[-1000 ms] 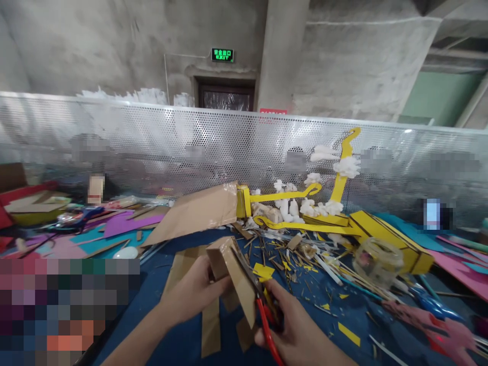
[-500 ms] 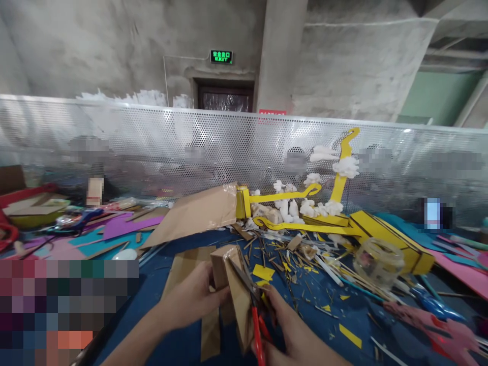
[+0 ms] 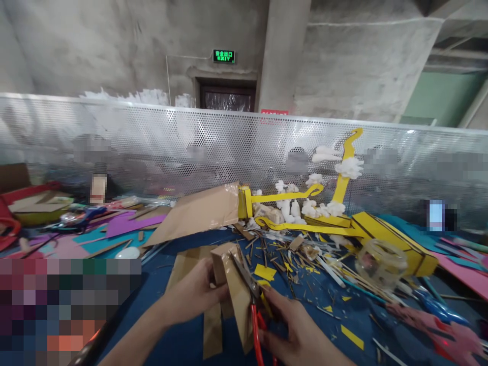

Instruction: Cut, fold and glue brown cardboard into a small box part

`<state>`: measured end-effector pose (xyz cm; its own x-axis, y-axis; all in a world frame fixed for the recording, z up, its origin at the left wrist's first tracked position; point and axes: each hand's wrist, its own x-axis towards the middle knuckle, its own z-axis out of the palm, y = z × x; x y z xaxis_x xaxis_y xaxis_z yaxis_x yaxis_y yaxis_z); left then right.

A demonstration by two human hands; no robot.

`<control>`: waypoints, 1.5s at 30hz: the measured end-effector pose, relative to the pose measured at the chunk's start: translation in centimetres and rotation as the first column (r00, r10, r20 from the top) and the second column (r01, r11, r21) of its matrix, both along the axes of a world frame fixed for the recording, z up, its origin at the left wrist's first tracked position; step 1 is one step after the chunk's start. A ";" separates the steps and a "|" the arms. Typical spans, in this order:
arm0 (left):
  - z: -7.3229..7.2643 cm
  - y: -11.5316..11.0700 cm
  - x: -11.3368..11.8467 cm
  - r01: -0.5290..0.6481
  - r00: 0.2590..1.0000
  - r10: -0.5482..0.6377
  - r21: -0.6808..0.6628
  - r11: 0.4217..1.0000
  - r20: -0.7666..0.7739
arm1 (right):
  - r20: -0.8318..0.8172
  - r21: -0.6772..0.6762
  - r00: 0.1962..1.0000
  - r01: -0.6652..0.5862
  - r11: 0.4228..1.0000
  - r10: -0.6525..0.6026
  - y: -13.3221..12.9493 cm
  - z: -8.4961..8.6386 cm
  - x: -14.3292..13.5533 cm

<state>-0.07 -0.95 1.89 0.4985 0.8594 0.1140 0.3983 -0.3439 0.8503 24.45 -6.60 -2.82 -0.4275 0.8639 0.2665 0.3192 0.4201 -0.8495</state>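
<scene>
My left hand [image 3: 192, 290] is closed on the left side of a folded piece of brown cardboard [image 3: 239, 300] that stands upright over the blue tabletop. In my right hand [image 3: 292, 317] is a pair of scissors [image 3: 256, 325] with red handles and grey blades. The blades point up and away, lying along the right edge of the cardboard near its top; whether they have cut into it I cannot tell. Something yellow shows by the fingers of my right hand, too covered to name. Flat cardboard strips [image 3: 212, 333] lie under the left hand.
Yellow cardboard shapes [image 3: 396, 241] with white tufts stand behind, beside a large cardboard sheet [image 3: 198, 213]. Scraps and sticks litter the middle. Right are a clear tape roll [image 3: 381, 259] and a pink glue gun [image 3: 438, 325]; coloured sheets [image 3: 133, 223] lie left. A perforated metal panel [image 3: 229, 147] stands behind.
The view has shifted very slightly. Both hands keep nearly the same place on the cardboard and scissors, and the scissor handles look a little differently angled.
</scene>
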 end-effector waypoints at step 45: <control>-1.1 -0.3 0.1 -0.019 1.000 0.019 0.017 1.000 -0.005 | 0.000 0.126 0.999 0.054 0.991 -0.054 -0.1 -1.4 0.1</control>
